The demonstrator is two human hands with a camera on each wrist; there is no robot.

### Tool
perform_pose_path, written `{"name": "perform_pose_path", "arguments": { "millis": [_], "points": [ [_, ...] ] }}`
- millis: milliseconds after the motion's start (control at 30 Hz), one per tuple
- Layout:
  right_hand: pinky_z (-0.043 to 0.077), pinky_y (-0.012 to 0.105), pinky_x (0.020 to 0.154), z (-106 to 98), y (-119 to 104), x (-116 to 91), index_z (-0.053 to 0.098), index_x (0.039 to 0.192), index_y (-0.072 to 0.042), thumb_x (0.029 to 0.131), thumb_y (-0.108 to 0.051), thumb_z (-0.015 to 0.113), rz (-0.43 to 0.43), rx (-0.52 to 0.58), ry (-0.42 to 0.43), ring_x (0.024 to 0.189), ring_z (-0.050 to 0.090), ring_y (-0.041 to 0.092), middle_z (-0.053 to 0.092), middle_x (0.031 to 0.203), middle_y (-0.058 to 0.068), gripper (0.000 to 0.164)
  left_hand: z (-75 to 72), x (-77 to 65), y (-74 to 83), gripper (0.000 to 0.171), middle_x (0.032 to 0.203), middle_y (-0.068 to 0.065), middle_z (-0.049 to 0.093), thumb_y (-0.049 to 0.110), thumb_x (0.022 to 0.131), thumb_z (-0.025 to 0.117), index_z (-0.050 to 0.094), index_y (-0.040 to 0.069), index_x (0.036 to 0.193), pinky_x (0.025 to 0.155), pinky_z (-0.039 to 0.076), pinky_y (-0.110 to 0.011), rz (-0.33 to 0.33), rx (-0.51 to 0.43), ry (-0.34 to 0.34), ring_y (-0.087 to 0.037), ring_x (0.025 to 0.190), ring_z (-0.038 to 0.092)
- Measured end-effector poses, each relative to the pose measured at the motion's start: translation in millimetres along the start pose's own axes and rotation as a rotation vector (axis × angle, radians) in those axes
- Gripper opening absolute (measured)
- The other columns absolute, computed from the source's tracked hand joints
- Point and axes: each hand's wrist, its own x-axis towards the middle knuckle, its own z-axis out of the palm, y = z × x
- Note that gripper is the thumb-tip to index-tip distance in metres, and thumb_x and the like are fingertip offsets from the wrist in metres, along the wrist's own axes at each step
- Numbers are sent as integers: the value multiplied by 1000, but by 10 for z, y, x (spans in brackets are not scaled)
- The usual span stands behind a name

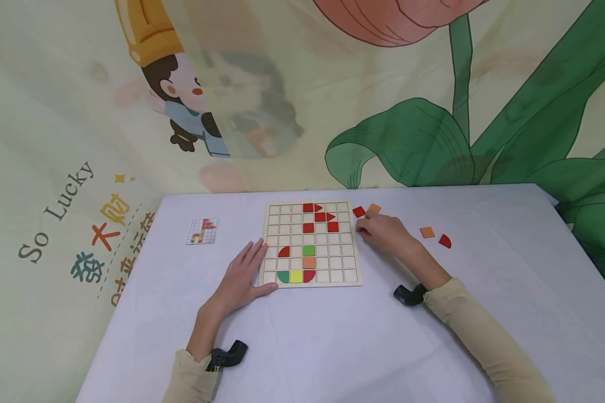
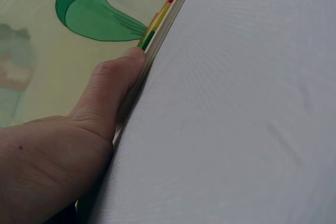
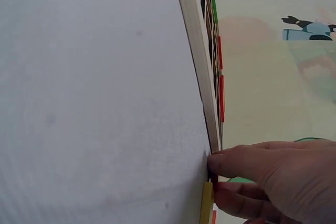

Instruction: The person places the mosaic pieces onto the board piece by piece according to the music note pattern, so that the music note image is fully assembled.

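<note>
Head view: the pale wooden grid board (image 1: 335, 261) lies on the white surface (image 1: 307, 336); your left hand's (image 1: 234, 282) extended fingers rest at its left edge. Right of it, the thin red square tile (image 1: 359, 212) should handle light, stiff; pinch opposite edges.

Left wrist view: thumb meets board.

Right wrist view: your right hand's (image 3: 283, 182) fingers are narrow; grip contents unconfirmed.

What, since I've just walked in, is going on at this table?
A person's left hand rests on the left edge of a gridded board that holds red, green, orange and yellow pieces. The right hand is by its right edge, near a loose red square; whether it grips a piece is unclear. A patterned card lies left of the board.
</note>
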Motion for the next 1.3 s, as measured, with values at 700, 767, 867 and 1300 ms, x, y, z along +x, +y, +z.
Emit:
{"name": "perform_pose_path", "arguments": {
  "millis": [700,767,867,1300],
  "points": [
    [51,29,75,-180,-73,294,74,101,-9,92,-11,65,-218,401,41,85,55,16,69,96,4,13,11,-11,14,95,163,-8,20,51,81,71,25,12,155,117,23,-61,-10,-5,5,-32,151,13],
    [51,29,74,-174,-76,314,73,102,-9,92,-12,64,-218,400,40,85,55,16,68,96,4,14,7,-8,12,95,163,-8,20,51,81,71,25,12,155,117,23,-61,-8,-4,6,-32,151,13],
    [50,29,74,-157,-67,320,73,102,-9,92,-13,64,-209,392,32,84,54,17,67,96,4,14,-1,-8,9,95,163,-8,20,52,81,71,25,12,155,117,23,-61,-6,-3,4,-32,151,13],
    [54,29,75,-33,11,315,74,94,-9,88,-8,69,-313,238,-6,82,57,14,64,93,5,8,-3,1,6,96,163,-8,20,53,81,70,24,12,155,117,22,-61,-3,-6,0,-32,152,12]
  ]
}}
